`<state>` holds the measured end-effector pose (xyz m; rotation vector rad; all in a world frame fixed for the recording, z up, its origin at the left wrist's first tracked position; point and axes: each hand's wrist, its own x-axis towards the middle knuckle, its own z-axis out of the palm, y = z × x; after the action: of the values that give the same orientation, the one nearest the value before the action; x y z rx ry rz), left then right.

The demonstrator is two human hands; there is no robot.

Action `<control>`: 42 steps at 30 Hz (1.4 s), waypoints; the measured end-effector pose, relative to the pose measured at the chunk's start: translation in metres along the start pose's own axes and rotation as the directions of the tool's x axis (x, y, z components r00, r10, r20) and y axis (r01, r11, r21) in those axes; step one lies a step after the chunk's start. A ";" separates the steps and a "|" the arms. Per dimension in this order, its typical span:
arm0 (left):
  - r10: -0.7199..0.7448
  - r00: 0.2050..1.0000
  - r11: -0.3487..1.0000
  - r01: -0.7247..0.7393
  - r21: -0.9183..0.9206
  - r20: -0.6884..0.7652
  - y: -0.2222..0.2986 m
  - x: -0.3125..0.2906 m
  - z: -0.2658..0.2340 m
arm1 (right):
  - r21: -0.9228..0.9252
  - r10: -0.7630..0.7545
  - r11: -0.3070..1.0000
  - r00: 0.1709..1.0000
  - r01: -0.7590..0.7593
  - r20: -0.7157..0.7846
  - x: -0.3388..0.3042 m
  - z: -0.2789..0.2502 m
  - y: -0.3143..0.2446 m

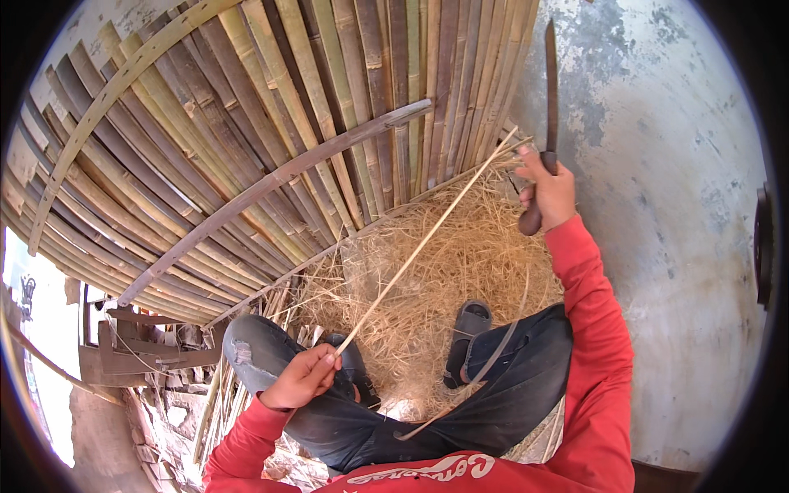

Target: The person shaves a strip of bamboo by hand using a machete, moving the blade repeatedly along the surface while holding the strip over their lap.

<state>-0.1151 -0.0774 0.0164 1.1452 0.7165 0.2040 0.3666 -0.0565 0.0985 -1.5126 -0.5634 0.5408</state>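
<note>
In the upper left of the frame a big wall of bamboo slats point(246, 123) leans behind everything, with two long curved strips laid across it.

Lower down, left of the middle, the left hand point(306, 376) is closed around the near end of a thin bamboo strip point(419, 246). It rests by the knee, likely to keep the strip steady. From this hand the strip runs up and to the right, over a pile of dry shavings point(460, 263) in the middle of the frame. Two dark sandals point(467, 341) sit at the low edge of that pile.

The far tip of the strip ends near the right hand point(546, 187) in the upper right. That hand is wrapped tight on the handle of a long knife point(549, 90). The blade points up and away from the body, probably to stay safe. I cannot tell if the strip touches the knife.
</note>
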 end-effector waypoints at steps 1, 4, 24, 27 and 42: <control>0.001 1.000 1.000 -0.001 0.005 0.014 0.002 0.006 0.005 | -0.002 -0.003 1.000 1.000 0.003 -0.014 -0.003 0.001 0.001; 0.043 0.998 0.995 -0.047 0.089 0.045 0.008 0.014 0.017 | 0.118 0.005 0.993 0.992 -0.020 0.125 -0.011 0.005 0.004; 0.246 0.969 0.941 -0.244 0.233 0.019 0.050 0.076 0.063 | 0.104 -0.126 0.990 0.943 0.098 0.308 -0.045 0.006 -0.014; 0.378 0.918 0.908 -0.341 0.244 -0.123 0.058 0.095 0.068 | -0.116 -0.154 0.973 0.938 0.198 0.312 -0.059 0.011 -0.020; 0.384 0.829 0.923 -0.348 0.161 -0.406 0.080 0.114 0.067 | -0.388 -0.188 0.465 0.517 0.796 0.835 -0.125 0.043 0.021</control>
<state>0.0294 -0.0379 0.0544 1.3274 0.8935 0.7836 0.2436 -0.1052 0.0754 -1.6994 -2.0711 0.3364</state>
